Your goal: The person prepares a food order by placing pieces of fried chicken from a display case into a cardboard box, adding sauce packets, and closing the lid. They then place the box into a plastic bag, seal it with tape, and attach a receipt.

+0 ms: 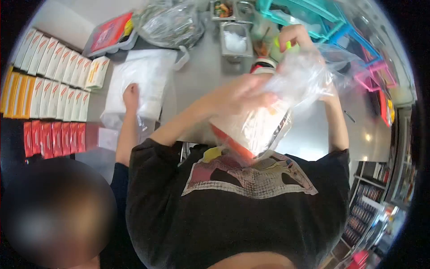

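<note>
A clear plastic bag (304, 74) bunches up in front of my chest, with a white and red-orange package (257, 125) inside its lower part. Blurred by motion, my left hand (251, 92) wraps around the gathered plastic just above the package. My right hand (295, 38) is farther forward, its fingers curled down at a yellow-green object (283, 45); what it grips is partly hidden. Loose plastic overlaps my right forearm. Between the hands and the metal trays, a container with a red and black top (263, 65) stands on the steel counter (197, 71).
At left, another person's hand (131, 96) rests on a stack of white plastic (148, 76). Rows of white boxes (53, 101) and red boxes (53, 139) line the left side. Metal trays (235, 40) and teal baskets (304, 15) stand at the back. A pen (350, 116) lies right.
</note>
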A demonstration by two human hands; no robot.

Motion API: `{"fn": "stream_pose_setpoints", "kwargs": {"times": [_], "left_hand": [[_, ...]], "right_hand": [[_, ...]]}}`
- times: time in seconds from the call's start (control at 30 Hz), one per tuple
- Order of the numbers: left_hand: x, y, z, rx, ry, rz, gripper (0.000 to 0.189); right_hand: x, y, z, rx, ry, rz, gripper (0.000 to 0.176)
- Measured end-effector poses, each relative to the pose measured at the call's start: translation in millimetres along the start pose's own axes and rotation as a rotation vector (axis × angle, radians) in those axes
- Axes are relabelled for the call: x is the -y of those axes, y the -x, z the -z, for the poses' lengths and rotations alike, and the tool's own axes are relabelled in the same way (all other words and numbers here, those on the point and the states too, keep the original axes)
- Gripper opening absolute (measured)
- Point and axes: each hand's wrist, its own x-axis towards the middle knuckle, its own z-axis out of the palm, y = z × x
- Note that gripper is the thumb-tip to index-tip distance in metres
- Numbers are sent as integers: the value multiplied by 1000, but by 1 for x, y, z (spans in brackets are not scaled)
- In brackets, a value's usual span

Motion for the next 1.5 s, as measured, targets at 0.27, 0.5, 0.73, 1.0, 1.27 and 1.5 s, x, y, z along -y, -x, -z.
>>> {"fn": "stream_pose_setpoints", "kwargs": {"times": [0.27,0.5,0.73,1.0,1.27,1.5], "left_hand": [[-38,-17,-2,-65,760,-100,11],[-42,-45,10,-97,1314,-100,11],[-50,-30,13,118,-679,-699,25],[20,16,-8,-7,-266,-370,21],[100,50,-60,-648,211,239,22],[126,68,-58,-669,-146,262,17]], "right_hand": [[-21,101,-2,-938,-83,-522,52],[-10,80,-107,-449,73,-321,108],[-8,95,-162,-211,-228,-677,69],[-103,160,-178,153,-583,-1062,31],[-196,14,-208,-134,10,-835,12],[-210,11,-230,-120,-12,-963,11]]}}
